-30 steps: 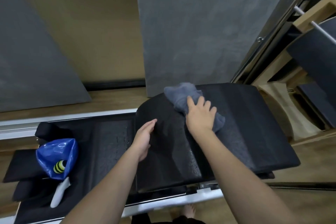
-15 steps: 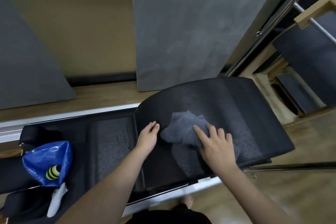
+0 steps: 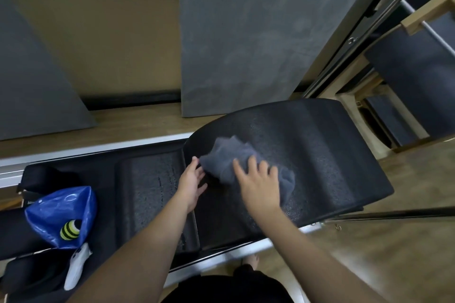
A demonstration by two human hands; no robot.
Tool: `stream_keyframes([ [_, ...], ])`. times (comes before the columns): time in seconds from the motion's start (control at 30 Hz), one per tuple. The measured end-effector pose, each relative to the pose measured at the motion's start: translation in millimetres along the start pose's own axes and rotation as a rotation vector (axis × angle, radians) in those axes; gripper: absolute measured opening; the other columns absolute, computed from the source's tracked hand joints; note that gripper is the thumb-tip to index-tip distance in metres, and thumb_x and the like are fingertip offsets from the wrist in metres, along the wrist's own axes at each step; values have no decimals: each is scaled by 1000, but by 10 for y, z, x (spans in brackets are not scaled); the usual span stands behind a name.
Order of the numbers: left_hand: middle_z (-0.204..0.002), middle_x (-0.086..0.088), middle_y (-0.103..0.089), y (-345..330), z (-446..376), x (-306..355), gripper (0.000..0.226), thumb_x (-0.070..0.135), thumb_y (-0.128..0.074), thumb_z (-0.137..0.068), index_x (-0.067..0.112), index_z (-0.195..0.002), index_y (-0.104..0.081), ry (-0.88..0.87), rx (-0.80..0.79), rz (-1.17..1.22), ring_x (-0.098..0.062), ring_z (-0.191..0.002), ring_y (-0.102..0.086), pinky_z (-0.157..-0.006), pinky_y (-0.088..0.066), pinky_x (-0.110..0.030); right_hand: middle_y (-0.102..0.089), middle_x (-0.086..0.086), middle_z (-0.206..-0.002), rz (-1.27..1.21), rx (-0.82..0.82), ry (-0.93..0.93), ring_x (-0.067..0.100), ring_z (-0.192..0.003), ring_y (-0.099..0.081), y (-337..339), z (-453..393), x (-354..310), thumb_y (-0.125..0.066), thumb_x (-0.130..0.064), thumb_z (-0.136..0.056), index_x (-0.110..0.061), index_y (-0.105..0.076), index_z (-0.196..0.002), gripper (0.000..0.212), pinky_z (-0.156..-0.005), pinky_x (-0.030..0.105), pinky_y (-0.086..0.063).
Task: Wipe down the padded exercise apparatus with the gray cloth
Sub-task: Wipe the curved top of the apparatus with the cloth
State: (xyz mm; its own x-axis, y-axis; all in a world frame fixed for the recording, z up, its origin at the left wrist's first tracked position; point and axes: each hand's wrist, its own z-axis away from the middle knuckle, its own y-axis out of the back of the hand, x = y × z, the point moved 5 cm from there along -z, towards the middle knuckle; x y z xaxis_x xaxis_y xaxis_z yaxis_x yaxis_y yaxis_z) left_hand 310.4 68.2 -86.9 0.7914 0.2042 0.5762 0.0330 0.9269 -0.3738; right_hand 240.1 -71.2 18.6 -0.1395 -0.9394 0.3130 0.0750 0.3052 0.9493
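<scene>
Here my right hand presses flat, fingers spread, on the gray cloth mid-frame; my left hand, open and holding nothing, steadies the black arched pad.

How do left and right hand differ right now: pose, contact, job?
The right hand lies flat with fingers spread on the gray cloth, pressing it to the curved black pad; the left hand holds no cloth. The left hand rests on the pad's left edge, beside the cloth, as if bracing it; the right sits further onto the pad. Both are open, palm down, bare, and on the same pad.
</scene>
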Motion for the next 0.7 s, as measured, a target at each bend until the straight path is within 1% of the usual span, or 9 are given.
stream_keyframes([
  [0.07, -152, -3, -49, 12, -26, 0, 55, 51, -41, -102, 20, -148, -43, 0, 11, 36, -21, -139, -46, -117, -31, -43, -62, 21, -121, 3, -2, 160, 39, -87, -58, -88, 350, -308, -44, -21, -84, -26, -63, -125, 45, -76, 50, -45],
  [0.13, -152, -4, -48, 19, -3, 48, 55, 46, -44, -103, 17, -149, -42, -34, 17, -30, -19, -137, -48, -111, -33, -38, -64, 20, -121, 42, -5, 305, 40, -87, -60, -220, 642, -484, -42, -22, -84, -25, -64, -122, 45, -78, 51, -47],
  [0.2, -151, 0, -49, 28, 26, 85, 50, 44, -47, -102, 21, -147, -45, -48, 10, -124, -14, -132, -50, -104, -33, -40, -65, 17, -120, 48, 9, 398, 37, -86, -60, -275, 760, -489, -44, -24, -85, -27, -65, -122, 42, -80, 50, -43],
  [0.27, -150, 0, -50, 41, 20, 102, 47, 42, -49, -102, 21, -145, -48, -44, -10, -149, -14, -132, -50, -106, -35, -42, -65, 14, -118, 18, 64, 431, 34, -85, -59, -262, 658, -404, -47, -25, -85, -29, -63, -123, 42, -78, 48, -42],
  [0.37, -150, -6, -50, 41, -5, 119, 48, 35, -50, -102, 12, -145, -48, -38, -21, -27, -21, -134, -50, -112, -37, -37, -63, 10, -114, 1, 99, 370, 33, -85, -54, -139, 220, -261, -54, -27, -84, -31, -61, -126, 43, -75, 46, -41],
  [0.47, -139, -2, -57, 107, 4, 88, 46, 36, -49, -102, 12, -141, -52, -25, 35, 122, -15, -116, -59, -100, -44, -31, -55, 12, -119, 20, -4, 244, 37, -96, -53, -29, -386, -151, -60, -25, -85, -31, -51, -134, 50, -80, 50, -40],
  [0.57, -149, 3, -50, 248, 19, -60, 50, 43, -48, -101, 22, -146, -48, -22, 97, 51, -17, -142, -40, -114, -26, -37, -49, 12, -126, 43, -74, 116, 38, -104, -49, 65, -849, -126, -60, -24, -89, -32, -43, -136, 51, -86, 52, -37],
  [0.6, -153, 4, -46, 299, 19, -137, 50, 44, -50, -100, 25, -146, -46, -17, 117, 39, -17, -145, -35, -115, -23, -38, -49, 12, -126, 48, -85, 93, 38, -105, -49, 75, -918, -159, -60, -23, -88, -31, -42, -136, 51, -87, 52, -37],
  [0.7, -152, 6, -45, 418, 44, -347, 48, 41, -56, -98, 31, -144, -47, -28, 167, 81, -16, -143, -37, -118, -26, -40, -51, 15, -126, 93, -97, 134, 39, -105, -50, 36, -837, -344, -63, -21, -84, -28, -46, -137, 55, -86, 52, -39],
])
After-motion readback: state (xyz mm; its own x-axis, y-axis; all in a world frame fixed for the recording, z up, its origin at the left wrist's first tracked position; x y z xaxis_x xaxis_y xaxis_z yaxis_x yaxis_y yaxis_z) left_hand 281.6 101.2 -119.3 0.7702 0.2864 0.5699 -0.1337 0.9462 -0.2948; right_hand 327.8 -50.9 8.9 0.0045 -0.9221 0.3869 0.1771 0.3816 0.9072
